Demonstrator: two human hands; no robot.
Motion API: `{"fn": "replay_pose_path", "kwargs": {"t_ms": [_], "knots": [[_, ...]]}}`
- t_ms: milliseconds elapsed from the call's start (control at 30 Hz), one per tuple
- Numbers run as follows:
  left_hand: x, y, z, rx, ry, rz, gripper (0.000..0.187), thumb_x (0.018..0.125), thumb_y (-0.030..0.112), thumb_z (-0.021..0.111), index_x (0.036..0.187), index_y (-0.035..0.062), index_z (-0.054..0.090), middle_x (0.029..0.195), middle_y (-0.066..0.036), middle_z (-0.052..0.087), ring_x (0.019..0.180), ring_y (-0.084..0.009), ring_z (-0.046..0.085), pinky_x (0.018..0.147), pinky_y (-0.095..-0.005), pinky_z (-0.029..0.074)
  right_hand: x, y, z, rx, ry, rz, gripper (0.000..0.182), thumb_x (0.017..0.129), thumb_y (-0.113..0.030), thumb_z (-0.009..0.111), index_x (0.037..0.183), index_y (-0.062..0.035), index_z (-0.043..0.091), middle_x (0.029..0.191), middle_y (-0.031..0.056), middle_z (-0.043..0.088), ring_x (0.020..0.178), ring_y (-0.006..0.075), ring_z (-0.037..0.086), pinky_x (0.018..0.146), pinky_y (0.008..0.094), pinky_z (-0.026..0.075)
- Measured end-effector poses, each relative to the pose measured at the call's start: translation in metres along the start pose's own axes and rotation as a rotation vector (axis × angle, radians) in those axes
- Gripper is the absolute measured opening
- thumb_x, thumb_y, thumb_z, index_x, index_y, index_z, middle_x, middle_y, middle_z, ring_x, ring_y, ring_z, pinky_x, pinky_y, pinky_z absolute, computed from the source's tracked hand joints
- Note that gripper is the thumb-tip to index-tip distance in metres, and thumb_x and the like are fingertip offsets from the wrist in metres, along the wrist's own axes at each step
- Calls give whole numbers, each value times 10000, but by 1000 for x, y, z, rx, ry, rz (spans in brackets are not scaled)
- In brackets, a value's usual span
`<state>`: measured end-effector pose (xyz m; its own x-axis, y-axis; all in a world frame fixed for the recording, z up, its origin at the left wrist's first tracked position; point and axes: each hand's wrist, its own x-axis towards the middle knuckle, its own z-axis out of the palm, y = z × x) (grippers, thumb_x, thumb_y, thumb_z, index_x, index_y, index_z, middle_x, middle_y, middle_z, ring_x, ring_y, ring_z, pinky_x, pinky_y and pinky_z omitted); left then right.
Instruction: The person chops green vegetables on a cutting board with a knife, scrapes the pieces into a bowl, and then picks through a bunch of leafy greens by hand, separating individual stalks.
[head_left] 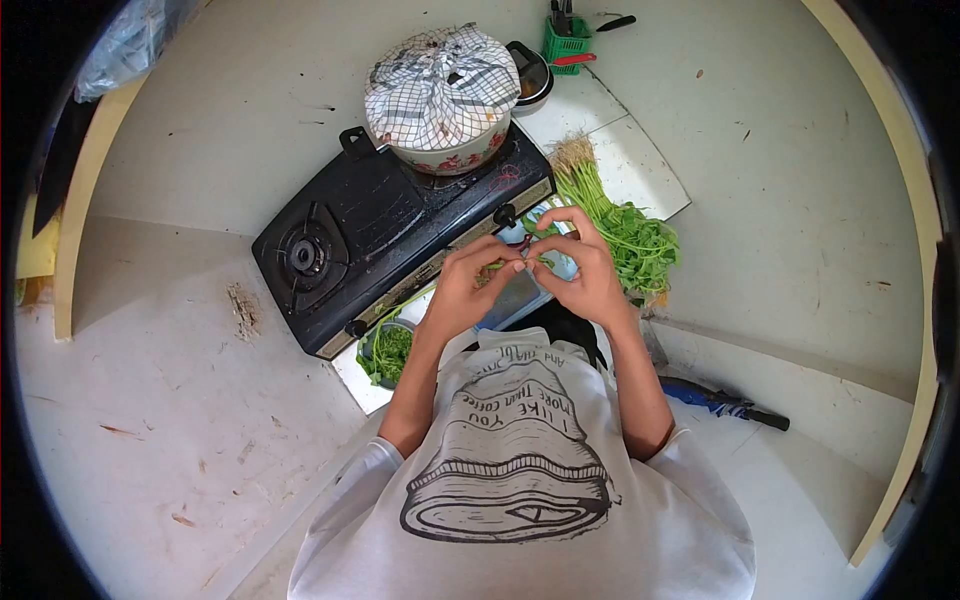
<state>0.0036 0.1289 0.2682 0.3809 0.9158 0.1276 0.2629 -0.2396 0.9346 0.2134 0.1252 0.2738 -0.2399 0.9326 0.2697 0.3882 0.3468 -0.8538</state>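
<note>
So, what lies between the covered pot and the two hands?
In the head view, the front part of the black gas stove with its knob lies between the cloth-covered pot and the left hand and right hand.

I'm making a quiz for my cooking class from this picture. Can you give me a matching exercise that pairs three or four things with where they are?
Things:
1. checked cloth-covered flowered pot
2. bunch of leafy green stalks with roots
3. small green plastic basket
4. thin green stem

Places:
A. in both hands' fingertips
B. on the black gas stove
C. right of the stove
D. far end of the counter

Pairs: 1-B, 2-C, 3-D, 4-A
</note>
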Motion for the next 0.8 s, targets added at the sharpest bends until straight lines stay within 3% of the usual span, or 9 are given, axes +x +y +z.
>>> {"fn": "replay_pose_path", "kwargs": {"t_ms": [67,267,367,400,500,600,733,800], "knots": [[-2,-2,-1,-57,4,-7,108,933,50,708,1018,-13,731,947,-96,683,841,-187,659,764,-310,519,0,0,2,41,21,-22,173,779,-11,764,948,-45,747,1155,88,575,1150,247,583,906,358,493],[-5,-14,0,-150,52,2,113,949,69,705,1019,-19,723,970,-88,682,863,-165,660,755,-286,522,-8,14,15,670,224,170,117,844,4,761,958,-20,750,1080,35,561,1116,180,562,874,334,477],[-9,-24,-1,-226,92,-39,119,970,80,688,1015,-27,716,976,-85,678,880,-148,651,782,-284,515,-10,41,10,650,394,284,101,869,-32,771,967,-12,753,1028,31,571,1059,151,544,851,287,455],[-11,-26,-2,-254,106,-70,125,979,86,680,1013,-30,713,978,-82,677,887,-141,646,795,-283,511,-9,42,7,511,400,296,93,899,-71,762,983,-32,762,910,14,581,914,128,556,801,239,434],[-13,-36,-2,-354,150,-135,140,1010,105,649,1033,-24,699,999,-65,671,938,-125,628,858,-272,476,-18,69,2,380,316,573,97,932,-81,736,1008,-21,750,837,7,606,790,113,562,756,225,443],[-12,-38,-3,-389,183,-168,150,1024,120,636,1048,-17,695,1007,-53,675,960,-114,622,887,-261,459,-32,101,11,554,259,589,135,963,-113,713,1045,-5,723,843,28,656,737,105,582,723,239,481],[-12,-41,-3,-413,217,-188,165,1026,141,637,1055,-8,699,1009,-41,696,932,-92,610,857,-249,457,-53,137,34,505,302,676,137,996,-89,652,1075,19,682,960,80,703,847,131,660,724,301,557],[-12,-41,-1,-448,234,-193,166,1026,149,639,1057,-1,702,1007,-32,703,892,-77,587,817,-241,446,-71,184,53,456,256,606,119,1006,-51,611,1064,28,679,982,88,705,858,139,662,715,304,560]]}}
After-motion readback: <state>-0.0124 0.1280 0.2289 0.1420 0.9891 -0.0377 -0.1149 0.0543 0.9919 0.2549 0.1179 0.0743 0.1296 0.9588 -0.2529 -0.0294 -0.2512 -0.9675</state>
